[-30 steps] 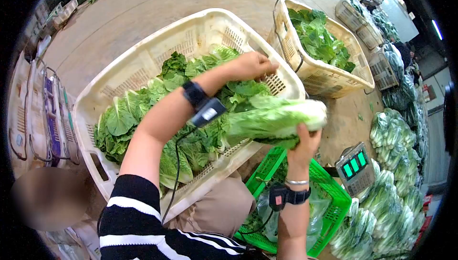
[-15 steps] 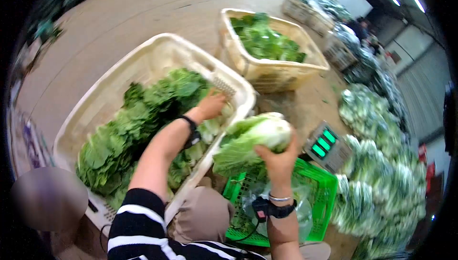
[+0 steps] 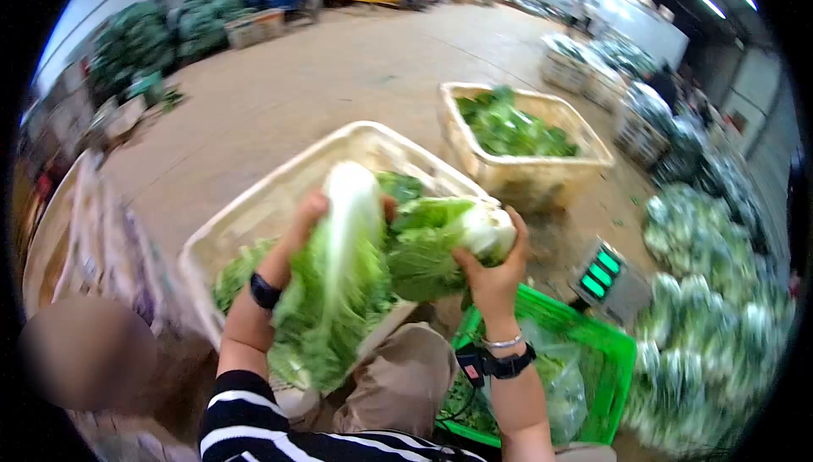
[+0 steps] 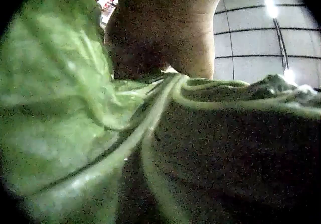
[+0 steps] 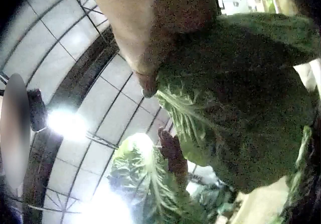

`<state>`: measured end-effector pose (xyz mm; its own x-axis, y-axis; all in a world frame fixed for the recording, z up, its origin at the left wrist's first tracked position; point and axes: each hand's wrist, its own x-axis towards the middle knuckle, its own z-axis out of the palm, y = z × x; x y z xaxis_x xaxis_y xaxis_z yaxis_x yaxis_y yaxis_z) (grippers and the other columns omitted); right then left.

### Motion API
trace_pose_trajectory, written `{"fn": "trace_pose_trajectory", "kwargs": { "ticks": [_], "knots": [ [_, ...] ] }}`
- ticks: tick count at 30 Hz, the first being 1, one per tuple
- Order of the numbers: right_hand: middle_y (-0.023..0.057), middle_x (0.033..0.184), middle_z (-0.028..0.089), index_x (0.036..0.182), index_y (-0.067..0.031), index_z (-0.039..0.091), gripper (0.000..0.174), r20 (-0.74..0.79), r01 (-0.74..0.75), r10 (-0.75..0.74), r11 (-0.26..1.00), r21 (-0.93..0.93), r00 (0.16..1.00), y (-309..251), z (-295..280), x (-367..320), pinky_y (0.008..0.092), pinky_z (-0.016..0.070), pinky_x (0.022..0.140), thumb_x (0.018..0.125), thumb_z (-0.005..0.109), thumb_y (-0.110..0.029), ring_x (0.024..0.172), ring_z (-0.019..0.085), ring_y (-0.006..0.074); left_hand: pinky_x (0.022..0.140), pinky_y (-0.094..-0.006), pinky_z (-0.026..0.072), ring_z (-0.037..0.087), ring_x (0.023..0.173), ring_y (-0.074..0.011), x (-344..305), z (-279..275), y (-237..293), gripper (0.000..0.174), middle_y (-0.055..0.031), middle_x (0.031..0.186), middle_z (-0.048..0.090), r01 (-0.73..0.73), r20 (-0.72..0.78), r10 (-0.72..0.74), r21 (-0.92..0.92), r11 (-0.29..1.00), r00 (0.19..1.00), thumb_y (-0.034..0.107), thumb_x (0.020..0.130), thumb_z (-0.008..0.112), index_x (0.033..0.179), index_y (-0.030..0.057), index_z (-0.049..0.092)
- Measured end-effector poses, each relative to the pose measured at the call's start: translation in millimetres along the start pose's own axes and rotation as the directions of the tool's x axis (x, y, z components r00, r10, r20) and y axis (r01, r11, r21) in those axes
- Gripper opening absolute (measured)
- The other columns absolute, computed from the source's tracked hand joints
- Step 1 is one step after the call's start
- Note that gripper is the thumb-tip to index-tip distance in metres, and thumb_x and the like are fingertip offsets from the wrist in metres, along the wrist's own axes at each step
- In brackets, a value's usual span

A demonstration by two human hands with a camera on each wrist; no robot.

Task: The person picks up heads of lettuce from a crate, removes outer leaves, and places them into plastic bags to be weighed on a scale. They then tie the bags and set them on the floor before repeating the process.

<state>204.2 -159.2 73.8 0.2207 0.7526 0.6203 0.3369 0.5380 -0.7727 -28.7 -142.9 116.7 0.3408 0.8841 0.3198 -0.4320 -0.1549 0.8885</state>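
My left hand grips a Chinese cabbage near its white base, which points up while the leaves hang over the front side of the large cream crate. Beside it, my right hand holds a second Chinese cabbage by its base, thumb on the near side, leaves toward the left. Close up in the left wrist view, a broad ribbed leaf covers much of the hand. Dark leaves hide most of the right fingers in the right wrist view.
A green basket with plastic-wrapped greens stands below my right forearm, next to a scale with a lit display. Another cream crate of leafy greens is beyond. Bagged cabbages are piled at right. My knee is against the large crate.
My left hand, over and then in the large crate earlier, has come up with a cabbage. My right hand keeps hold of its cabbage, now beside the other. The head view has tilted up.
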Motion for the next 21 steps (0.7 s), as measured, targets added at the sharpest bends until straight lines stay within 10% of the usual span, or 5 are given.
{"fn": "trace_pose_trajectory", "kwargs": {
  "ticks": [1, 4, 6, 15, 21],
  "knots": [
    [0.0152, 0.107, 0.05, 0.116, -0.0051, 0.042, 0.074, -0.002, -0.043, 0.043, 0.993, 0.108, 0.999, -8.5, 8.6, -4.9, 0.035, 0.0415, 0.082, 0.057, 0.079, -0.031, 0.097, 0.051, 0.027, 0.079, -0.0313, 0.046, 0.057, 0.089, -0.0184, -10.9, -22.4, -6.6, 0.056, -0.0141, 0.098, 0.058, -0.035, 0.21, 0.034, 0.003, 0.999, 0.977, 0.038, 0.073, 0.059, 0.107, -0.0046, 0.051],
    [0.0182, 0.11, 0.049, 0.119, -0.0004, 0.04, 0.072, 0.163, 0.112, -0.098, 0.991, -0.079, 0.982, -28.9, 31.8, -28.2, 0.0379, 0.0372, 0.087, 0.069, 0.066, -0.046, 0.101, 0.048, 0.0304, 0.09, -0.0332, 0.0378, 0.051, 0.099, -0.0198, -47.9, -11.2, -11.7, 0.047, -0.0122, 0.109, 0.055, 0.143, 0.024, -0.172, 0.449, 0.882, 0.985, 0.017, 0.066, 0.066, 0.108, 0.0002, 0.054],
    [0.0203, 0.109, 0.05, 0.117, 0.0017, 0.042, 0.06, 0.187, 0.061, -0.069, 0.997, 0.046, 0.98, -48.3, 43.9, -44.2, 0.0372, 0.038, 0.085, 0.081, 0.051, -0.045, 0.097, 0.05, 0.0305, 0.085, -0.0303, 0.039, 0.048, 0.099, -0.0168, -66.8, -0.3, -14.2, 0.055, -0.008, 0.106, 0.053, -0.168, 0.044, 0.18, 0.623, 0.764, 0.983, 0.031, 0.069, 0.065, 0.111, 0.0006, 0.049],
    [0.025, 0.106, 0.051, 0.117, 0.0033, 0.04, 0.04, 0.444, 0.261, -0.215, 0.964, -0.046, 0.87, -101.9, 34.9, -66.6, 0.0381, 0.0415, 0.079, 0.088, 0.046, -0.024, 0.095, 0.052, 0.0374, 0.084, -0.0292, 0.0391, 0.049, 0.095, -0.0146, -119.5, -8.9, -17.8, 0.076, -0.0075, 0.106, 0.052, -0.073, 0.192, 0.048, 0.125, 0.989, 0.98, 0.044, 0.065, 0.069, 0.119, -0.0014, 0.042],
    [0.0256, 0.09, 0.056, 0.108, 0.0016, 0.046, 0.032, 0.844, 0.28, 0.268, 0.86, -0.427, 0.464, -141.5, 4.8, -56.5, 0.0404, 0.0429, 0.068, 0.083, 0.049, -0.018, 0.08, 0.055, 0.0383, 0.071, -0.0269, 0.0415, 0.05, 0.08, -0.0115, -153.4, 8.8, -43.4, 0.074, -0.0053, 0.091, 0.056, 0.108, 0.23, -0.122, 0.07, 0.992, 0.966, 0.055, 0.063, 0.067, 0.108, -0.0026, 0.052]
  ]
}}
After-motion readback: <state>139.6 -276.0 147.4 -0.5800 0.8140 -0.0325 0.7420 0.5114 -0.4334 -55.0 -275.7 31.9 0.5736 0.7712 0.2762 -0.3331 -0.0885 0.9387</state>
